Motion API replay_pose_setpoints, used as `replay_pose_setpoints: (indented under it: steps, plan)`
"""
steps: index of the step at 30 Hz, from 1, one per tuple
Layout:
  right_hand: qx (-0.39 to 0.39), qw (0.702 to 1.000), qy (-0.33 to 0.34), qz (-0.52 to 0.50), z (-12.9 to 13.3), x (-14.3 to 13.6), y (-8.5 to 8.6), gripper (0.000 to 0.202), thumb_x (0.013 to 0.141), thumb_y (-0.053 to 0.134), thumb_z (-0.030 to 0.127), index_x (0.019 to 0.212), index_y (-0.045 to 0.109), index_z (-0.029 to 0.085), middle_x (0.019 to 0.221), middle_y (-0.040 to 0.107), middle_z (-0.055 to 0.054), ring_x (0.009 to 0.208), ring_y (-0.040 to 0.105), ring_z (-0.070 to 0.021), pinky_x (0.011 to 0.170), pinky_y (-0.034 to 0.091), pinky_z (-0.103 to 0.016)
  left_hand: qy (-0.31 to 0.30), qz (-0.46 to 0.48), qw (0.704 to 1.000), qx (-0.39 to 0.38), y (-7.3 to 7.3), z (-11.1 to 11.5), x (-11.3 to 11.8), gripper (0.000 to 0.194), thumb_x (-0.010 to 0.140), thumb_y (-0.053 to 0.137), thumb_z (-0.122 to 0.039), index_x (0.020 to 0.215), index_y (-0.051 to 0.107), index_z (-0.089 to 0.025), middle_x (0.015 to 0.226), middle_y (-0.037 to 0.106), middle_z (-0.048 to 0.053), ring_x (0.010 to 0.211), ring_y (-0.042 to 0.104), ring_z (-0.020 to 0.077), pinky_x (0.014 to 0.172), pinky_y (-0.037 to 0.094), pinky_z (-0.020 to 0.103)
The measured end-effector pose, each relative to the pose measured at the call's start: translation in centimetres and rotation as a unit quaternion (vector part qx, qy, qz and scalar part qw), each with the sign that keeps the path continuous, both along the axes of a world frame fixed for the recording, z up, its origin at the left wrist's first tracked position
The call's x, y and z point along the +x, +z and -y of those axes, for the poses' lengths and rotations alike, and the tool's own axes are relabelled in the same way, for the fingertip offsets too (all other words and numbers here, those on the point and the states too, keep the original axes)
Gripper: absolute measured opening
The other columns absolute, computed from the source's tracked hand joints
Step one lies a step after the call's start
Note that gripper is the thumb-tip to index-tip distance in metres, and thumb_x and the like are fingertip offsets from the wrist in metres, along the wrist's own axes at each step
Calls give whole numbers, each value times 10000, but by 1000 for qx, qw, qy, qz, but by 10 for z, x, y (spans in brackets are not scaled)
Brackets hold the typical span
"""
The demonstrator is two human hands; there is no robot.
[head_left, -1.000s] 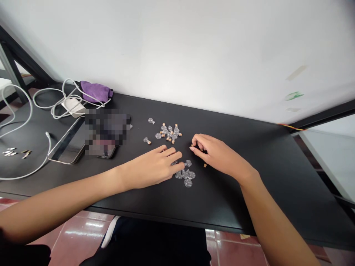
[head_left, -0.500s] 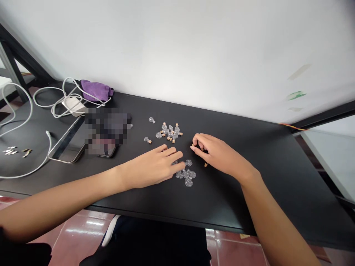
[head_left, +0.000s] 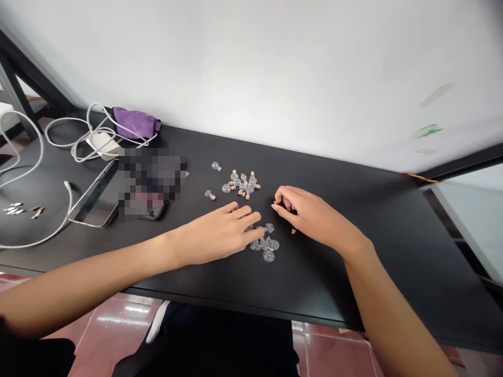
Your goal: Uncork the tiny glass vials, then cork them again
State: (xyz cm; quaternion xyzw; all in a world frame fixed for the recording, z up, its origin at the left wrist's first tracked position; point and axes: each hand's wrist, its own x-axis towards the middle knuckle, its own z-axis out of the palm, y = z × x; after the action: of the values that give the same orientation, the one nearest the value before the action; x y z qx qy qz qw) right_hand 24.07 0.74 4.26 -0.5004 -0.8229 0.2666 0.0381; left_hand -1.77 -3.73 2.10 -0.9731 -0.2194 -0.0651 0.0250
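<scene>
1. At the far left, small metal pieces (head_left: 14, 210) lie on the black desk (head_left: 389, 262), with brass-toned bits (head_left: 37, 212) just right of them.
2. A white cable (head_left: 70, 204) loops across the left end; its coils cross a white adapter (head_left: 102, 145), where any print is too small to read.
3. Right and far, a purple cloth (head_left: 135, 123) lies beside the coils.
4. Nearer, a large phone (head_left: 94, 196) lies with its dark glass up; pixelation covers most of a second phone (head_left: 156, 213), so any label there is hidden.
5. The left hand (head_left: 220, 233) hangs palm down, fingers bent and slightly spread over the near bottles (head_left: 269, 255); whether its tips grip one cannot be told.
6. Beyond it lie a round clear bottle (head_left: 216, 166), a corked bottle (head_left: 210, 195) and, farther right, a cluster of corked bottles (head_left: 242, 184).
7. Right of these, the right hand (head_left: 302, 209) pinches a small cork (head_left: 275, 202) between thumb and forefinger tips; a loose cork (head_left: 294, 231) lies just below the palm.
8. On the wall (head_left: 275, 78) at right, a green mark (head_left: 429, 130) is too smeared to read.
</scene>
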Motion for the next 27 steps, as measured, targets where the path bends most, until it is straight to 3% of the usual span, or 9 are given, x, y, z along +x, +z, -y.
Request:
replay_pose_setpoints:
  steps: [27]
  plan:
    - [0,1000,5,4,-1,1,-1,161,1053,472,358,937,480,247,939,622,18,544,576,-114,707,457,-333,0,3,1000,7,-1,1,0,183,1031,511,-170,1184,610,-148,1150,615,105,1024,581,257,867,422,387]
